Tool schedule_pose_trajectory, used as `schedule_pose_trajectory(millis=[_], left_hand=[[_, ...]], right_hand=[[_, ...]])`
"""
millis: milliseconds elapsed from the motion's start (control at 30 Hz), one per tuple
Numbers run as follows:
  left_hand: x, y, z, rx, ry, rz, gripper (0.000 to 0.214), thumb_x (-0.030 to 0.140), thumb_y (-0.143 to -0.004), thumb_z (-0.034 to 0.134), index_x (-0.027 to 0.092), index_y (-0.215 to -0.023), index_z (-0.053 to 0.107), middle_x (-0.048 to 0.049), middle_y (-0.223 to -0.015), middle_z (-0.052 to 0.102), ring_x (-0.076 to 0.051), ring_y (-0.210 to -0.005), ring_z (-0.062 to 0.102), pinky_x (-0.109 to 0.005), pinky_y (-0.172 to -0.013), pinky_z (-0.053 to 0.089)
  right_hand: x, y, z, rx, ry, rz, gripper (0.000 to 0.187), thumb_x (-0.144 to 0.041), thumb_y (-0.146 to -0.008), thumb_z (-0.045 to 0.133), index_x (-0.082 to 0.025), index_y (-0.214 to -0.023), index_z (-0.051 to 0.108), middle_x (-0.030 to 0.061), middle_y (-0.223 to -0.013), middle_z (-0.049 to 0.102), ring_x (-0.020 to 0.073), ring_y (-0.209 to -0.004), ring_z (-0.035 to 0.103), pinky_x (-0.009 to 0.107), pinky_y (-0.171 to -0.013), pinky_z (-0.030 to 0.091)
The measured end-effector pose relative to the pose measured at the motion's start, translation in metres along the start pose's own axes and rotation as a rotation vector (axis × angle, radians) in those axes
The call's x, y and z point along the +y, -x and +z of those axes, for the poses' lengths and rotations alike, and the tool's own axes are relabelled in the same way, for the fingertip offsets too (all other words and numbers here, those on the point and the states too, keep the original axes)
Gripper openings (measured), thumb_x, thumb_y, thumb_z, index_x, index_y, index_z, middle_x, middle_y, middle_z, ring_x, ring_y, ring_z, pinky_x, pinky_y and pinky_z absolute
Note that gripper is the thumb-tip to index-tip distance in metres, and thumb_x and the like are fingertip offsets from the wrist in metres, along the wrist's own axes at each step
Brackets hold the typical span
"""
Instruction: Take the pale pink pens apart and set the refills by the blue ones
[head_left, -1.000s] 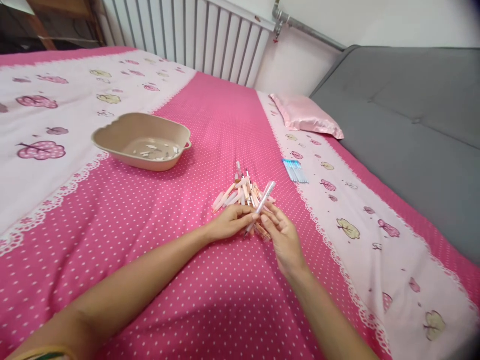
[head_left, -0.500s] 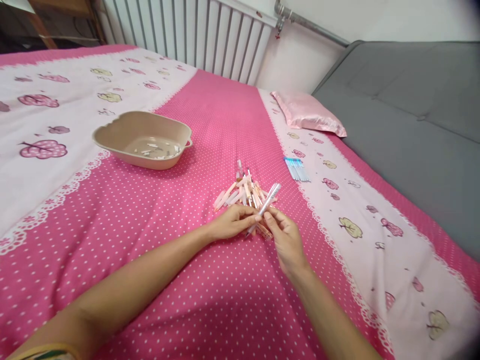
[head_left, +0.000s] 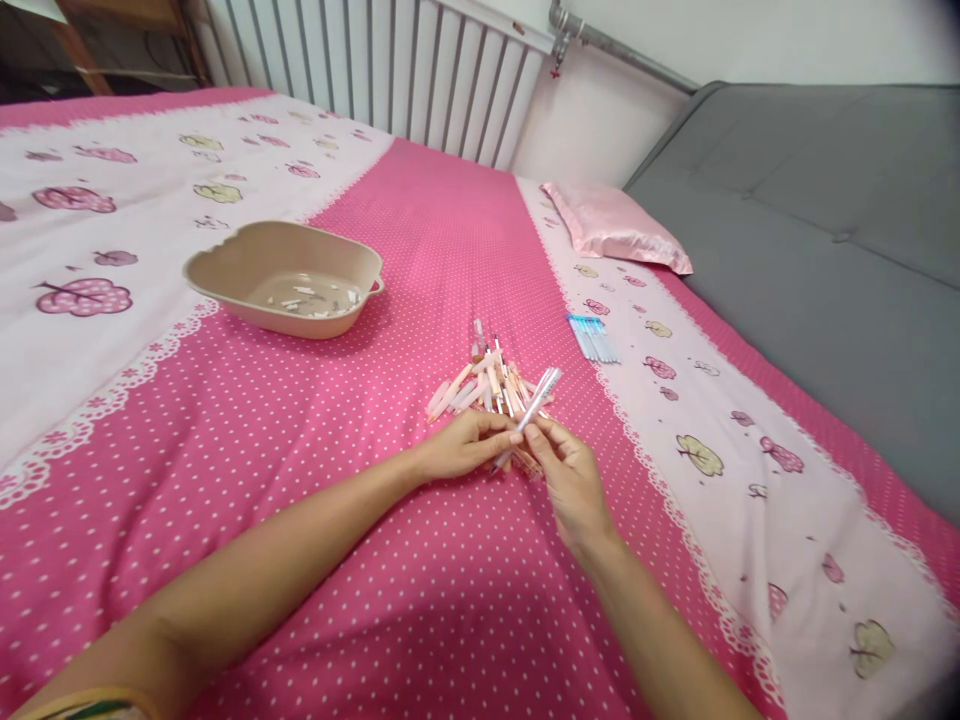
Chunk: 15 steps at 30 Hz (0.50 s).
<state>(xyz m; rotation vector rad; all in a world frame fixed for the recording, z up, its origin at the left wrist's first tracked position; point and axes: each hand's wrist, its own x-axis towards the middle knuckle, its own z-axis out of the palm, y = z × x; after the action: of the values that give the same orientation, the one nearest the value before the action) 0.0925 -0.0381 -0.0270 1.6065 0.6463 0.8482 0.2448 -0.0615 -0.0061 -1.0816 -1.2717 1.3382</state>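
Both hands meet over a heap of pink and white pens (head_left: 484,385) on the pink dotted bedspread (head_left: 315,440). My right hand (head_left: 571,485) pinches a clear white pen (head_left: 534,405) that slants up to the right, its cap end over the heap. My left hand (head_left: 463,445) has its fingertips closed on the lower end of the same pen, resting at the near edge of the heap.
A beige plastic basin (head_left: 225,275) with small white bits inside stands to the far left. A small bundle of blue-capped pens (head_left: 592,338) lies to the right of the heap. Beyond are a pink satin pillow (head_left: 615,228), a grey sofa (head_left: 825,240) and a white radiator (head_left: 390,70).
My right hand's fingers have drawn in from a looser spread to a tighter pinch on the pen. The pen's tilt and the left hand are almost unchanged.
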Motion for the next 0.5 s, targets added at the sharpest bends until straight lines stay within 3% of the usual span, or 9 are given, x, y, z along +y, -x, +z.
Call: schedule_pose_trajectory(millis=[500], left_hand=[[-0.0023,-0.0007,-0.0005,-0.007,0.033,-0.031,0.037,0.042,-0.087,0.044,0.009,-0.082,0.058,-0.0001,-0.061,0.054,-0.007,-0.052,0.046,-0.02,-0.053,0.037]], right_hand=[[0.0043,-0.0005,-0.0032,-0.003,0.032,-0.001,0.025,-0.037,-0.081,0.059,-0.019,-0.098,0.065,0.0038,-0.095,0.066,0.0165,-0.084,0.061,0.03,-0.079,0.046]])
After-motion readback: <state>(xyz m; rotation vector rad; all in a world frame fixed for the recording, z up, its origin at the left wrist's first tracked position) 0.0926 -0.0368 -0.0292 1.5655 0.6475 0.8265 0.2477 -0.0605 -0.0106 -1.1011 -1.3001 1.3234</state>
